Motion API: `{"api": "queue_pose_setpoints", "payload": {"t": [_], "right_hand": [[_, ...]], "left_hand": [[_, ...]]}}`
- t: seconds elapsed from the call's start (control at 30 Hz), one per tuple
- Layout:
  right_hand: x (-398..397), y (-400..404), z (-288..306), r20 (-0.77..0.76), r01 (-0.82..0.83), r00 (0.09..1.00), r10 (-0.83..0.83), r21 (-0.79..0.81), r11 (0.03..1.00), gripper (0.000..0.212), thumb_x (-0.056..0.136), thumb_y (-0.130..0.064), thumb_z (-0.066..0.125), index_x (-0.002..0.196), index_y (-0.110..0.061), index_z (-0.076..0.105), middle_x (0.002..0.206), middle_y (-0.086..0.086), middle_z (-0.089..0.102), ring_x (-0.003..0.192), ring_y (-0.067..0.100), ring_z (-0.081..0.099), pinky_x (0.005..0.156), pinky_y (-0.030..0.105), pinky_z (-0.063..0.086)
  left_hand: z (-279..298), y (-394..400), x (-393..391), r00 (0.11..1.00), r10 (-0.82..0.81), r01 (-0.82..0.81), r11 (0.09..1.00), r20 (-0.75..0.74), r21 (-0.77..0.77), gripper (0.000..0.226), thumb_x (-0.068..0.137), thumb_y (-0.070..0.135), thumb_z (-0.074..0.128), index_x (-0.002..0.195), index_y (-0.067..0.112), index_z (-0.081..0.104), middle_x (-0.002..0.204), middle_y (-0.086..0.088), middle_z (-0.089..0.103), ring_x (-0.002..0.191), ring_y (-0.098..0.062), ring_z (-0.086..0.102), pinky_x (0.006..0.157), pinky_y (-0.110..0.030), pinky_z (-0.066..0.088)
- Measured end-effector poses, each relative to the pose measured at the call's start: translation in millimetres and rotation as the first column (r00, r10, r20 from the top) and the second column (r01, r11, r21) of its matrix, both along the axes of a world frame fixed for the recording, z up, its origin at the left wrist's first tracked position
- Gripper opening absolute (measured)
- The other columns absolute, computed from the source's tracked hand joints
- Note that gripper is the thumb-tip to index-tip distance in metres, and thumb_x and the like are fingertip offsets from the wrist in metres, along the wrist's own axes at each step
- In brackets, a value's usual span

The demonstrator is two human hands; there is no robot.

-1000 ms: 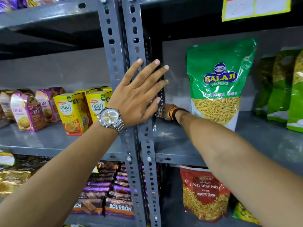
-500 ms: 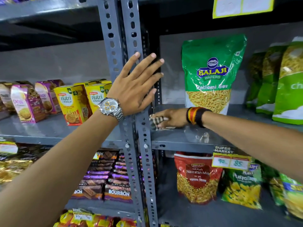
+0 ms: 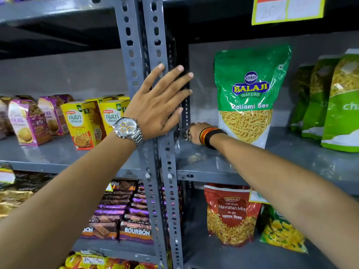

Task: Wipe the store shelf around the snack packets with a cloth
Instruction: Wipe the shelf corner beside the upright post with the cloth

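**A:** So where's your cloth right now? I can barely spot it.

**B:** Your right hand [image 3: 195,133] is reaching deep into the back corner of the grey shelf [image 3: 223,164], closed over the cloth [image 3: 186,133]. Only a small checked scrap pokes out on its left side, right against the slotted upright post [image 3: 165,152].

**A:** And the other hand?

**B:** Your left hand [image 3: 157,102] is flat on that post, fingers spread wide, holding nothing. Silver watch [image 3: 127,127] on the wrist.

**A:** What's in the packets around you?

**B:** Just right of your right hand stands the green Balaji Ratlami Sev packet [image 3: 249,94], upright, with thin yellow sev showing through its clear window. Further right are more green packets [image 3: 328,101], contents too blurry to call. Below your right forearm there's a red Navratan Mix bag [image 3: 231,212] showing a yellow mix. Left of your left wrist are the yellow Nutri Choice boxes [image 3: 83,123], closed, with biscuits pictured on the front.
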State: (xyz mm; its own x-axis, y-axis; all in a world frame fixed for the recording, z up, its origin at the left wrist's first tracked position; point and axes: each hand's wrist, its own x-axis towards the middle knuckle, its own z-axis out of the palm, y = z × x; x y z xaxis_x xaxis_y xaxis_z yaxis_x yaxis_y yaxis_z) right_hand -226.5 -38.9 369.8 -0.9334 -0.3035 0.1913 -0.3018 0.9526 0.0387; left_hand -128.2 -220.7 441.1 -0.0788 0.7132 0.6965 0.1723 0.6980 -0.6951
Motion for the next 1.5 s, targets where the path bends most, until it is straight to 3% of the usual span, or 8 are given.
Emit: {"api": "queue_pose_setpoints", "payload": {"t": [0.17, 0.47, 0.8, 1.07, 1.2, 1.27, 1.37, 1.5], "right_hand": [[45.5, 21.3, 3.0, 0.029, -0.154, 0.988, 0.151, 0.129, 0.98, 0.029, 0.097, -0.036, 0.049, 0.115, -0.012, 0.052, 0.125, 0.017, 0.063, 0.111, 0.033, 0.061, 0.079, 0.031, 0.039], [63.6, 24.9, 3.7, 0.22, -0.174, 0.952, 0.211, -0.179, 0.968, 0.042, 0.102, -0.03, 0.049, 0.141, -0.013, 0.048, 0.147, 0.011, 0.05, 0.135, 0.028, 0.047, 0.111, 0.031, 0.032], [115.6, 74.4, 14.6, 0.172, -0.34, 0.892, 0.418, -0.351, 0.872, 0.044, 0.098, -0.029, 0.06, 0.137, -0.012, 0.054, 0.127, 0.001, 0.062, 0.111, 0.014, 0.055, 0.085, 0.002, 0.034], [106.8, 44.2, -10.0, 0.169, -0.232, 0.939, 0.3, -0.332, 0.914, 0.04, 0.1, -0.033, 0.052, 0.137, -0.016, 0.052, 0.146, 0.011, 0.053, 0.138, 0.031, 0.043, 0.115, 0.032, 0.031], [150.7, 90.2, -12.2, 0.187, -0.405, 0.864, 0.467, -0.292, 0.867, 0.051, 0.098, -0.035, 0.057, 0.147, -0.027, 0.045, 0.135, 0.0, 0.059, 0.098, 0.003, 0.056, 0.079, 0.01, 0.034], [167.9, 116.7, -3.4, 0.252, -0.412, 0.836, 0.488, -0.301, 0.86, 0.046, 0.096, -0.044, 0.057, 0.141, -0.037, 0.048, 0.126, -0.016, 0.057, 0.083, -0.015, 0.053, 0.083, 0.004, 0.035], [160.1, 121.5, 20.4, 0.151, -0.365, 0.879, 0.453, -0.4, 0.841, 0.042, 0.097, -0.044, 0.054, 0.137, -0.03, 0.052, 0.129, -0.008, 0.06, 0.104, 0.006, 0.057, 0.098, 0.029, 0.044], [129.5, 65.6, 17.3, 0.111, -0.315, 0.915, 0.387, -0.402, 0.86, 0.041, 0.098, -0.034, 0.057, 0.135, -0.016, 0.054, 0.131, 0.005, 0.063, 0.115, 0.021, 0.058, 0.104, 0.033, 0.045]], "left_hand": [[-0.5, 1.6, 3.8, 1.0, 0.01, -0.01, 1.0, 0.006, 0.004, 0.051, 0.103, 0.037, 0.033, 0.146, 0.014, 0.048, 0.169, -0.007, 0.025, 0.159, -0.027, 0.012, 0.128, -0.056, 0.005], [-6.9, 7.5, 16.8, 0.99, 0.105, -0.108, 0.994, 0.091, 0.033, 0.054, 0.105, 0.038, 0.025, 0.149, 0.013, 0.043, 0.172, -0.009, 0.013, 0.159, -0.028, 0.005, 0.127, -0.057, 0.005], [-53.6, 18.9, 21.2, 0.978, 0.108, -0.141, 0.973, 0.178, 0.181, 0.056, 0.106, 0.033, 0.027, 0.156, 0.01, 0.035, 0.173, -0.011, 0.005, 0.159, -0.03, 0.001, 0.125, -0.062, 0.009], [-56.9, 16.2, 11.9, 0.986, 0.082, -0.106, 0.98, 0.146, 0.169, 0.061, 0.104, 0.034, 0.03, 0.161, 0.013, 0.025, 0.173, -0.009, 0.003, 0.159, -0.029, 0.003, 0.127, -0.058, 0.0], [-58.9, 15.8, 12.1, 0.983, 0.086, -0.112, 0.98, 0.163, 0.162, 0.06, 0.105, 0.035, 0.029, 0.161, 0.012, 0.025, 0.173, -0.009, 0.003, 0.159, -0.029, 0.003, 0.127, -0.059, 0.0], [-59.6, 15.8, 10.7, 0.983, 0.088, -0.116, 0.979, 0.163, 0.169, 0.06, 0.105, 0.034, 0.03, 0.16, 0.012, 0.025, 0.173, -0.009, 0.003, 0.159, -0.029, 0.003, 0.127, -0.06, 0.001], [-58.4, 19.0, 12.2, 0.982, 0.097, -0.126, 0.976, 0.163, 0.177, 0.061, 0.104, 0.033, 0.033, 0.16, 0.011, 0.026, 0.173, -0.01, 0.004, 0.159, -0.029, 0.002, 0.127, -0.059, 0.0], [-59.2, 17.3, 16.2, 0.979, 0.09, -0.122, 0.978, 0.184, 0.172, 0.061, 0.104, 0.033, 0.031, 0.161, 0.012, 0.025, 0.173, -0.01, 0.004, 0.159, -0.029, 0.001, 0.127, -0.06, 0.002]]}}
